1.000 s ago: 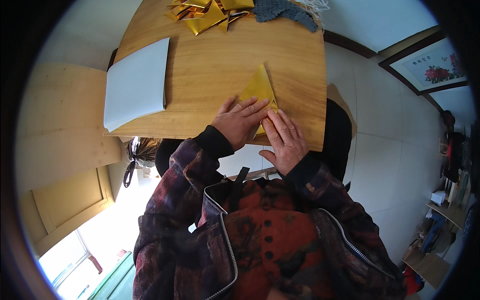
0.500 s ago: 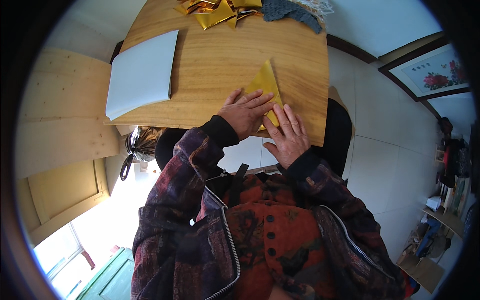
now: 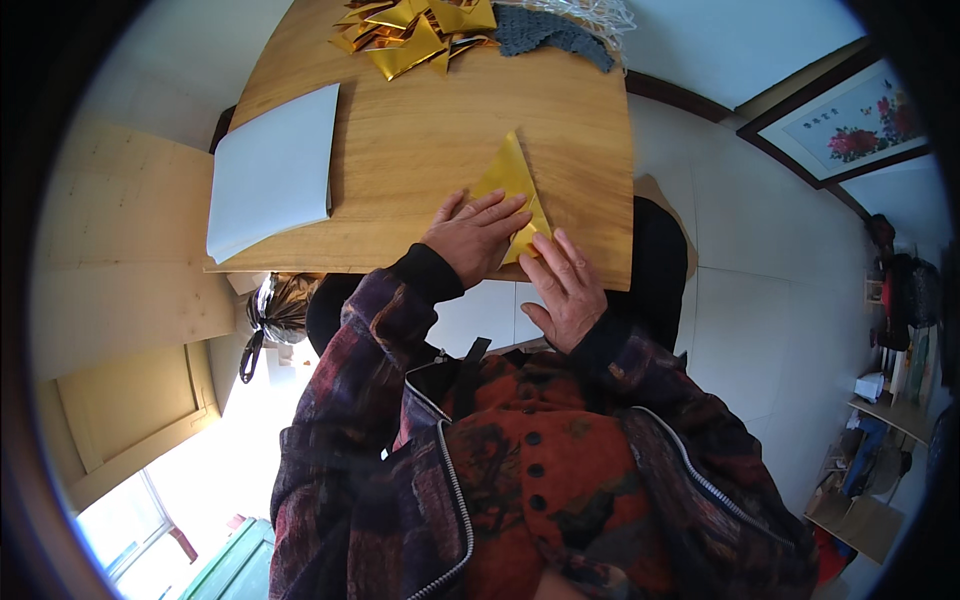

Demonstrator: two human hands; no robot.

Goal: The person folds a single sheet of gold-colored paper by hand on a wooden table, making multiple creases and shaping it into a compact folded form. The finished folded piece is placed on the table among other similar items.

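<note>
My left hand (image 3: 472, 234) lies spread on the foil (image 3: 511, 168); my right hand (image 3: 570, 296), loosely spread, sits at its five o'clock; uneven pressure could skew it.

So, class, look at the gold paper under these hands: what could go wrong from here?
The gold paper could shift and crease crookedly if the left hand lying across it slides. The right hand has its fingertips by the paper's edge, so a stray push might wrinkle it. The white stack lies close to the side of the table, so a knock might tip it off.
</note>
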